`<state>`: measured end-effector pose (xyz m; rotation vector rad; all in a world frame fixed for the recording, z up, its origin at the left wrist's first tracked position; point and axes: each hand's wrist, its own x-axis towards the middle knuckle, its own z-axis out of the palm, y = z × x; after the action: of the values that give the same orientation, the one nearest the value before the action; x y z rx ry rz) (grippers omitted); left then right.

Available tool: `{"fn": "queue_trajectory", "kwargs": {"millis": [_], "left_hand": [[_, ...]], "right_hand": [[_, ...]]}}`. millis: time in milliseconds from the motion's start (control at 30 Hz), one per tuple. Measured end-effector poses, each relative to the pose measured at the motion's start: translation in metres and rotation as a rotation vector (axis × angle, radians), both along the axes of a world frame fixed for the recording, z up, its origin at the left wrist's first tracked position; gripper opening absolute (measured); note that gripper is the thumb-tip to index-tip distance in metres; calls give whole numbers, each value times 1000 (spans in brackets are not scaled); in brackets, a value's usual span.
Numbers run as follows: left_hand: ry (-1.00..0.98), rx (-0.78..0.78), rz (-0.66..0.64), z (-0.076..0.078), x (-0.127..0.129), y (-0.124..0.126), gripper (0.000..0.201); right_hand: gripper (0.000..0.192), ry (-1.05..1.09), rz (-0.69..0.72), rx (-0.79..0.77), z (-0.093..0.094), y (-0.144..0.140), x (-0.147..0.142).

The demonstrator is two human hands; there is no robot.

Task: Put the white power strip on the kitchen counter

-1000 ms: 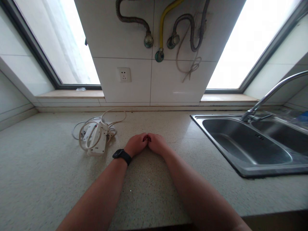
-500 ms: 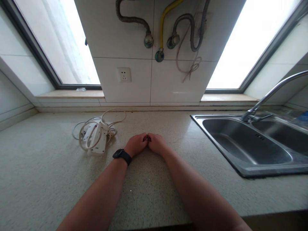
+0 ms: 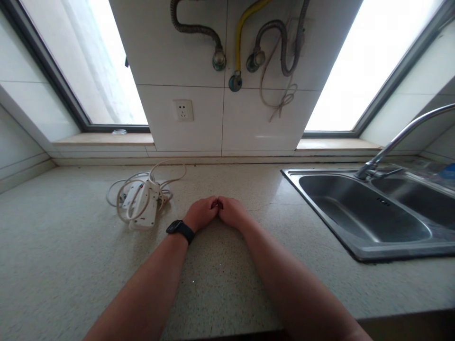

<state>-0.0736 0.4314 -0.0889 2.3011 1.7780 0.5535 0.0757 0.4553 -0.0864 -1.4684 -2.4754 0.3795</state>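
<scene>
My left hand (image 3: pixel 201 212) is curled into a fist on the speckled counter (image 3: pixel 220 293), with a black watch (image 3: pixel 180 230) on its wrist. Against it rests my right hand (image 3: pixel 232 211), curled as well, so the two meet at the knuckles. No object shows in either hand; the palms face away from view. To the left of my left hand lies a white power strip (image 3: pixel 146 208), its cable (image 3: pixel 122 213) looped loosely over and around it.
A steel double sink (image 3: pixel 355 208) with a chrome faucet (image 3: pixel 401 139) is set into the counter at right. On the tiled wall are a socket (image 3: pixel 183 110), a yellow pipe (image 3: pixel 239 42), grey corrugated hoses (image 3: pixel 197 29) and a tied cord (image 3: pixel 286 97). Windows flank the wall.
</scene>
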Motion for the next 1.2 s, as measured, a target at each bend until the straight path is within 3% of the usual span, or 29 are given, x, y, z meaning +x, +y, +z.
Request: {"fn": "queue_trajectory", "kwargs": {"millis": [1200], "left_hand": [[5, 15, -7, -1, 0, 0, 15]], "right_hand": [[28, 9, 16, 14, -4, 2, 1]]}}
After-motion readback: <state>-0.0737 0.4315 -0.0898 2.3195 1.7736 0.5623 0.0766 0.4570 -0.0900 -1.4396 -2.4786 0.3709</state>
